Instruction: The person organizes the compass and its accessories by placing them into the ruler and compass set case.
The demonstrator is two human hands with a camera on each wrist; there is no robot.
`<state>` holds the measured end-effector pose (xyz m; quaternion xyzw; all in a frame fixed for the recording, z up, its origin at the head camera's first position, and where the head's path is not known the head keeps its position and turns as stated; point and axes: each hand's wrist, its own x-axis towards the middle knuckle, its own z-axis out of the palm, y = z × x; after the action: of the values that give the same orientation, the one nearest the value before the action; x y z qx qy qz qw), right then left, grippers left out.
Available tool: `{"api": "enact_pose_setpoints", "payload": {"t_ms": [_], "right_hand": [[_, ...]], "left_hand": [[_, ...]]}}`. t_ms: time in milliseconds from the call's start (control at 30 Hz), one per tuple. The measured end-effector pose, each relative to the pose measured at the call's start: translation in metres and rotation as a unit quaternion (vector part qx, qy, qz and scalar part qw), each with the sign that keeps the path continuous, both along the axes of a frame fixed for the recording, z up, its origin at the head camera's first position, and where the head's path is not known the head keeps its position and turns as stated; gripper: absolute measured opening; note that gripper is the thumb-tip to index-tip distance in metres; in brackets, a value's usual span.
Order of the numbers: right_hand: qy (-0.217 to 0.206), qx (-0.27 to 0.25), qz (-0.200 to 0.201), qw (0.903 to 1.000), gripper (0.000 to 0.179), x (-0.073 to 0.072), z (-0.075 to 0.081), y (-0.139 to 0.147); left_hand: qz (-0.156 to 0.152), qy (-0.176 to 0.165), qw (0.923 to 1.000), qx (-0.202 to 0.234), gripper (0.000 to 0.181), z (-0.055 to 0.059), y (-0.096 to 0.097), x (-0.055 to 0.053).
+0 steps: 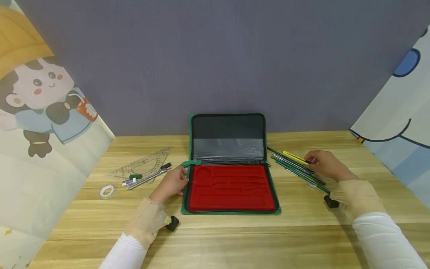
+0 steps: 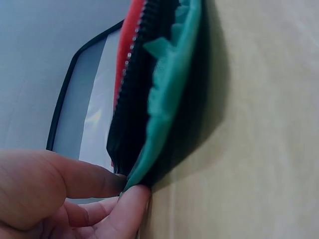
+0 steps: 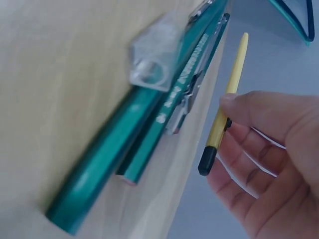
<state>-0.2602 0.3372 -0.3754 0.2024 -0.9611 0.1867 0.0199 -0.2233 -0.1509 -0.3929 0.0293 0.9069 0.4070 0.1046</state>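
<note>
A green zip case [image 1: 231,213] lies open on the table, with a red moulded tray [image 1: 231,186] of shaped hollows in its base. My left hand [image 1: 173,183] is at the case's left side; its thumb and fingers pinch the green zipped edge [image 2: 164,104]. In my right hand [image 1: 327,164] is a slim yellow utility knife [image 3: 229,94] with a black end, pinched between thumb and fingers. It is raised beside a bundle of green pencils [image 3: 149,134]. Among those pencils lie metal drawing tools [image 3: 187,99] and a small clear plastic piece [image 3: 154,55].
Left of the case lie a clear set square [image 1: 144,162], a silver compass [image 1: 151,177], a small eraser [image 1: 129,182], a dark green piece [image 1: 136,176] and a roll of tape [image 1: 106,191]. A grey panel [image 1: 228,67] stands behind the wooden table [image 1: 218,243].
</note>
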Motion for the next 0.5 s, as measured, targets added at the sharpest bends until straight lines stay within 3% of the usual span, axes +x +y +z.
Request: {"api": "enact_pose_setpoints", "payload": {"t_ms": [500], "right_hand": [[-0.007,0.016,0.024,0.9996,0.017,0.006,0.013,-0.016]], "left_hand": [[-0.008,0.013,0.9998,-0.015,0.025,-0.001,0.000,-0.001]]}}
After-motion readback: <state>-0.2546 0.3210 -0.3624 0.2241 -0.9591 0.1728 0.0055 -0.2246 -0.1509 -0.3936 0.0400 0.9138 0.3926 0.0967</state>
